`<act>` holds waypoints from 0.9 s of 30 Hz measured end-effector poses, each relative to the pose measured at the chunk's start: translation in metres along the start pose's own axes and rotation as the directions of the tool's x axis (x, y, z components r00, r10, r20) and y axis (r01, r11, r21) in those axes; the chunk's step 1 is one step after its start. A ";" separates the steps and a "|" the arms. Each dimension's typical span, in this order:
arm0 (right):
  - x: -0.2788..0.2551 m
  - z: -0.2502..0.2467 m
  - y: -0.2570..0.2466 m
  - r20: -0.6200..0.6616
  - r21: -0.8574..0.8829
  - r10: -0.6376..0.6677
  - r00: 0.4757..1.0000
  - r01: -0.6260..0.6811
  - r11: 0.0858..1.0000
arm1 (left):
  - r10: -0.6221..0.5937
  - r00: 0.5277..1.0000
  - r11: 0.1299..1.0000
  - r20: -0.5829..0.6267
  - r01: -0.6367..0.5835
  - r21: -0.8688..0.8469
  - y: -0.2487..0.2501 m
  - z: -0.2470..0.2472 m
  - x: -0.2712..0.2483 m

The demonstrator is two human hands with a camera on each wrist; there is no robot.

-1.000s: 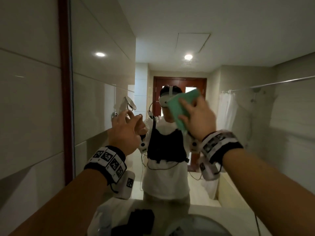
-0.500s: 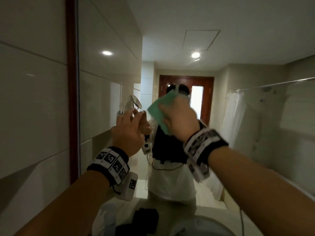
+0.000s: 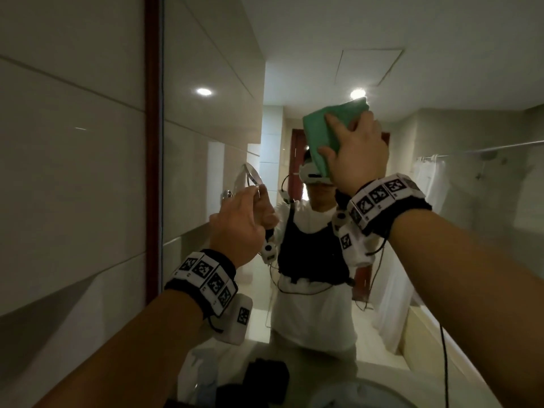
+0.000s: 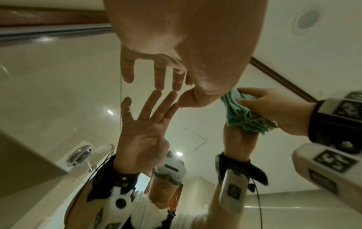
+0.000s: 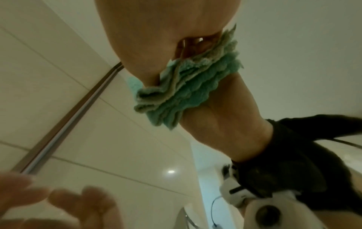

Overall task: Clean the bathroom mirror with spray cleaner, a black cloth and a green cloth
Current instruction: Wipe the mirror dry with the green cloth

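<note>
Nearest, below both forearms, the black cloth [image 3: 266, 378] lies crumpled on the counter [image 3: 379, 375] beside a pale object too blurred to name; the spray cleaner cannot be identified with certainty.

The left hand [image 3: 235, 228] holds nothing. Its fingers [image 4: 159, 77] are straight and spread, tips touching the mirror [image 3: 206, 160] and meeting their own reflection. It appears to serve as a brace.

Up and to the right of it, the right hand [image 3: 357, 156] grasps the green cloth [image 3: 326, 132], fingers curled over it, and presses it flat to the glass at head height. The cloth is folded into a thick pad of several layers; its edges are wavy and its pile looks soft, like microfibre.

Step in hand, by judgement: wiping with the green cloth, likely the drying or polishing pass. The next move calls for even pressure, overlapping strokes and a flat pad, carried on toward the red-brown frame [image 3: 151, 160].

Farthest, the glass is hard, smooth and glossy, and reflects ceiling lights. No streaks are discernible. A small round chrome mirror [image 3: 250, 176] on the wall shows in reflection beyond the left hand.
</note>
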State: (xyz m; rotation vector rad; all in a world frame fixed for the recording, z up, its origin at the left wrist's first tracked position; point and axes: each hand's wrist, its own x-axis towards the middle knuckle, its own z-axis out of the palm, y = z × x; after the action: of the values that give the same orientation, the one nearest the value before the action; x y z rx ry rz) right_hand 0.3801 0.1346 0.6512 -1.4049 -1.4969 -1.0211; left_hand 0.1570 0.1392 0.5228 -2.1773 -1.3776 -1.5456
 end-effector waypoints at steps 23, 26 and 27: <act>-0.112 0.034 -0.019 0.045 0.316 -0.315 0.948 0.285 0.905 | 0.364 0.928 0.909 -0.076 -0.372 -0.188 0.020 0.040 0.003; -0.114 0.020 0.004 0.008 0.330 -0.321 0.947 0.300 0.895 | 0.378 0.924 0.925 -0.049 -0.380 -0.029 0.026 0.050 0.000; -0.114 0.015 0.014 -0.010 0.321 -0.296 0.955 0.283 0.904 | 0.376 0.926 0.927 -0.035 -0.375 0.019 0.030 0.053 -0.001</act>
State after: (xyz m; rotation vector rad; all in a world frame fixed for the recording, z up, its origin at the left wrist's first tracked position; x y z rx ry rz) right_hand 0.3973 0.1119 0.5387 -0.9975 -1.8467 -0.8773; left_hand 0.2151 0.1521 0.5085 -2.2251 -0.8836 -1.4184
